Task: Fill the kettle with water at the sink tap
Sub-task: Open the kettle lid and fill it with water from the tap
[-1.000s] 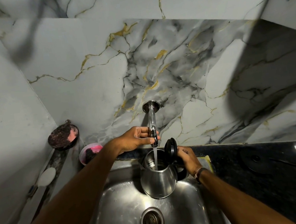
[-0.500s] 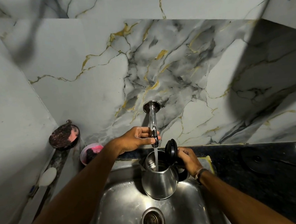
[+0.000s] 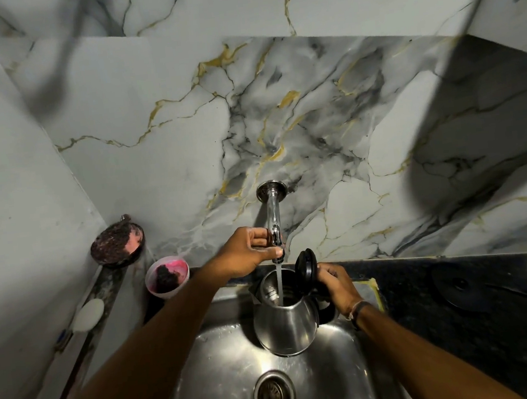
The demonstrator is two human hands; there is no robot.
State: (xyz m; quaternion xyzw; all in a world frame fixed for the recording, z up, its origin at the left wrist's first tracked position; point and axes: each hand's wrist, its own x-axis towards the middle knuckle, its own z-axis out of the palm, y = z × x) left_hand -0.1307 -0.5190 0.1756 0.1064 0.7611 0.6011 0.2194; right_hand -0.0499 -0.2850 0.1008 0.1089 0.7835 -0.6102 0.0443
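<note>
A steel kettle (image 3: 285, 325) hangs over the steel sink (image 3: 223, 382), its black lid (image 3: 306, 268) flipped up. My right hand (image 3: 336, 284) grips the kettle's black handle on its right side. A chrome tap (image 3: 273, 221) sticks out of the marble wall, and a stream of water (image 3: 279, 282) falls from it into the kettle's mouth. My left hand (image 3: 249, 249) is closed around the tap's lower end, fingers on its lever.
The sink drain (image 3: 274, 395) lies below the kettle. A pink bowl (image 3: 167, 277) with a dark scrubber sits left of the sink, a dark round dish (image 3: 117, 240) hangs in the corner, and white soap (image 3: 88, 314) lies on the left ledge. Black countertop (image 3: 477, 300) spreads right.
Almost nothing: both hands hold their places and water keeps running into the kettle, which has drifted very slightly.
</note>
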